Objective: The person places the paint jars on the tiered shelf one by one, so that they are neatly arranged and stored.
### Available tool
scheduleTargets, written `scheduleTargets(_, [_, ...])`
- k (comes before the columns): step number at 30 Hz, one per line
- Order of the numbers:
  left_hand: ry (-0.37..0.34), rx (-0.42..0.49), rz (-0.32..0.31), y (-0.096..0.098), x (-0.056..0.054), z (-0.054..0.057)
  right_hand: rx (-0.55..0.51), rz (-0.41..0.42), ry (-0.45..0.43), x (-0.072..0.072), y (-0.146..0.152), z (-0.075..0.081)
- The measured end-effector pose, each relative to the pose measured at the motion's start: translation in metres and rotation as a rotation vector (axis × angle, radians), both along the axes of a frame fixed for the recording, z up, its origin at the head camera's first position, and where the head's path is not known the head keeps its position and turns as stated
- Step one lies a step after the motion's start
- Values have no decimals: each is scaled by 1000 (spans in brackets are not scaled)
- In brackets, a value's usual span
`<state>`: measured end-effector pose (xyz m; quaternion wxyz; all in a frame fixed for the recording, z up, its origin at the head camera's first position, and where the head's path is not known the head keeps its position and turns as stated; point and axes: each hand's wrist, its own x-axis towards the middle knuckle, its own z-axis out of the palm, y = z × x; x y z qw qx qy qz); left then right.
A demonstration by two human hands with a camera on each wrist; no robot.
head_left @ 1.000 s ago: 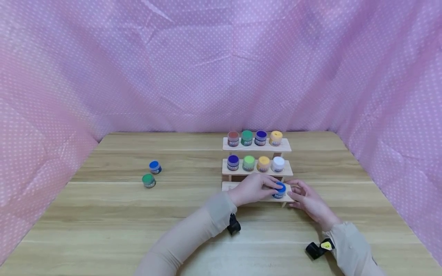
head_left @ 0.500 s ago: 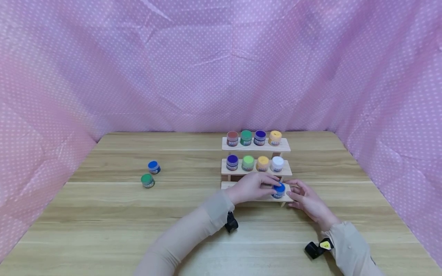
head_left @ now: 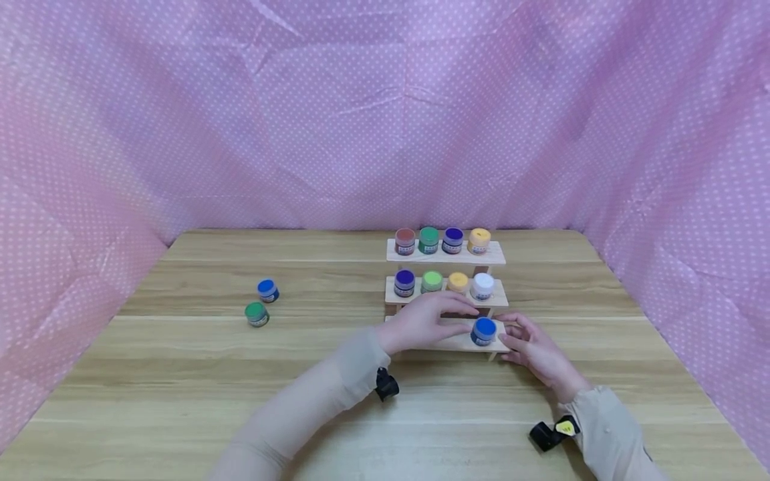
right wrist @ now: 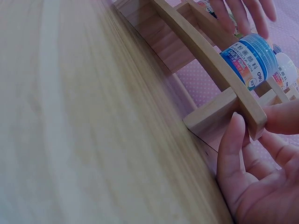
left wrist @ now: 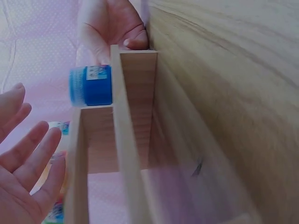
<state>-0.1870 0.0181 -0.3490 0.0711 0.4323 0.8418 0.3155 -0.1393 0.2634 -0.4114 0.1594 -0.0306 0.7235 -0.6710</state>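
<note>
A blue paint jar (head_left: 484,331) stands upright near the right end of the lowest step of a three-step wooden rack (head_left: 445,343). Just left of that jar is my left hand (head_left: 424,322), its fingers extended and apart from it; in the left wrist view a gap shows between the fingers (left wrist: 39,154) and the jar. My right hand (head_left: 539,349) grips the right end of the lowest step. In the right wrist view its fingertips (right wrist: 236,128) lie against the board's end and supporting leg, partly hidden behind the wood.
Paint jars line the upper steps, among them a white jar (head_left: 483,286), a light green jar (head_left: 432,281) and a red-brown jar (head_left: 405,242). At the left of the wooden table (head_left: 180,374) stand another blue jar (head_left: 267,290) and a green jar (head_left: 257,314). A pink dotted curtain (head_left: 385,133) hangs behind.
My left hand has let go of the blue paint jar and drawn back to the left. The jar stays on the lowest step. My right hand keeps its place at the rack's end.
</note>
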Motion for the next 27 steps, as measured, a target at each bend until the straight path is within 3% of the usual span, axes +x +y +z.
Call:
scheduleTargets(5, [51, 12, 31, -11, 6, 8, -15, -7, -1, 2, 0, -1])
scheduleTargets(11, [168, 108, 76, -31, 12, 14, -19, -16, -1, -1, 0, 0])
scheduleTargets(19, [286, 228, 72, -60, 14, 22, 15, -27, -13, -3, -1, 3])
scheduleTargets(27, [371, 225, 112, -93, 19, 24, 18, -36, -27, -2, -1, 1])
